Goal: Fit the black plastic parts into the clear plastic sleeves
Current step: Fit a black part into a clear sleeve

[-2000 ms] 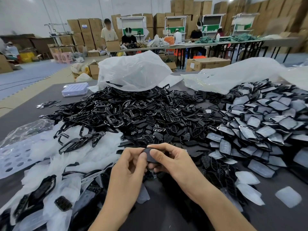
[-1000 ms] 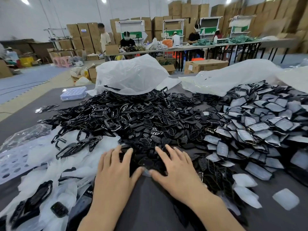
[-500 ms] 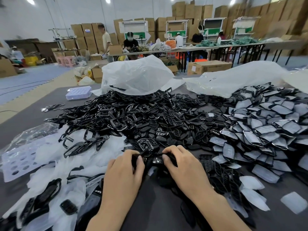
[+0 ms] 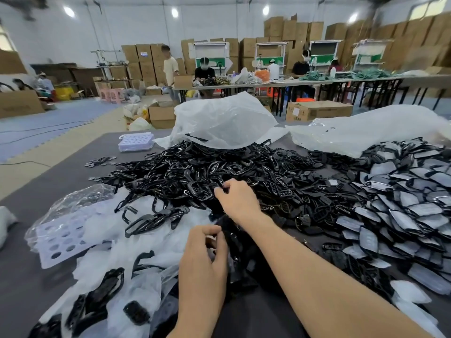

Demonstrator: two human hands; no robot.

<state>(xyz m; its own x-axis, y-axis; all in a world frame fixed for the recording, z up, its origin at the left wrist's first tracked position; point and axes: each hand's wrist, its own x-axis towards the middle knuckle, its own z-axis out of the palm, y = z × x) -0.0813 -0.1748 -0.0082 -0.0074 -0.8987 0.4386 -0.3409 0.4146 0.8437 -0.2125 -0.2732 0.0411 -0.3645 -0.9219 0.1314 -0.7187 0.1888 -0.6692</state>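
The right hand [image 4: 238, 200] reaches forward, palm down, fingers [image 4: 219, 192] pinched narrow on a black part [image 4: 217, 184] at the heap's [image 4: 219, 164] near edge. The left hand [image 4: 205, 257] is nearer the body, fingers curled around a blurred dark piece [image 4: 211, 243]. Clear sleeves [image 4: 105, 223] lie left of them, and bare worktop [image 4: 256, 318] shows nearer still.

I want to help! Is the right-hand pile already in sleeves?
In sleeves: that pile looks greyish, with clear film covering the black.

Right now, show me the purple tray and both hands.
purple tray [image 4: 136, 140], head view, dimpled top.
right hand [image 4: 240, 200], head view, back of hand.
left hand [image 4: 202, 259], head view, back of hand.
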